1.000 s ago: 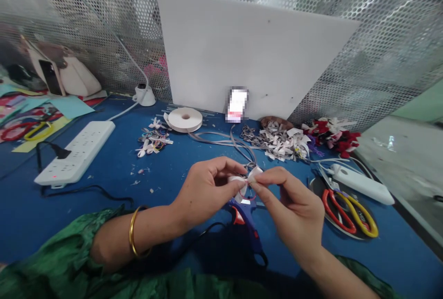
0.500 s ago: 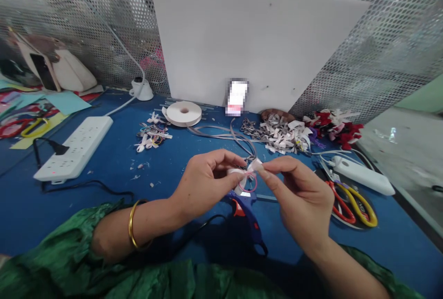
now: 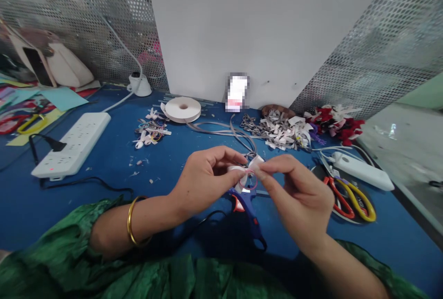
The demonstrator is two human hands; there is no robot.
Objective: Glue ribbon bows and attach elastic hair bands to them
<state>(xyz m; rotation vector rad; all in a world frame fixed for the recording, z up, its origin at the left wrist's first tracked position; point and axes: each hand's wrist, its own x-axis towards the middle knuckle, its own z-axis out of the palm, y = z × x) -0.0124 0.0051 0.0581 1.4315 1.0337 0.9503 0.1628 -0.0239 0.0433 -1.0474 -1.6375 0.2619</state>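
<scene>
Between my two hands is a small white ribbon bow (image 3: 255, 162) with a thin pink elastic band (image 3: 249, 187) looping below it. My left hand (image 3: 207, 181) pinches the bow's left side between thumb and forefinger. On the other side, my right hand (image 3: 296, 193) has its thumb and forefinger closed on the right end of the white ribbon. Under them lies a blue glue gun (image 3: 249, 211) with an orange trigger, its front part hidden by the bow and fingers.
A white ribbon roll (image 3: 182, 110) and a bundle of small bows (image 3: 151, 129) lie behind on the left. Grey-and-white ribbon pieces (image 3: 285, 129) are heaped at the back right. Scissors (image 3: 356, 200) rest at right, a power strip (image 3: 74, 144) at left. A phone (image 3: 237, 92) leans on the white board (image 3: 256, 36).
My right fingers have come slightly closer to the middle of the bow. My left hand keeps its pinch, and the view has tilted down a little.
</scene>
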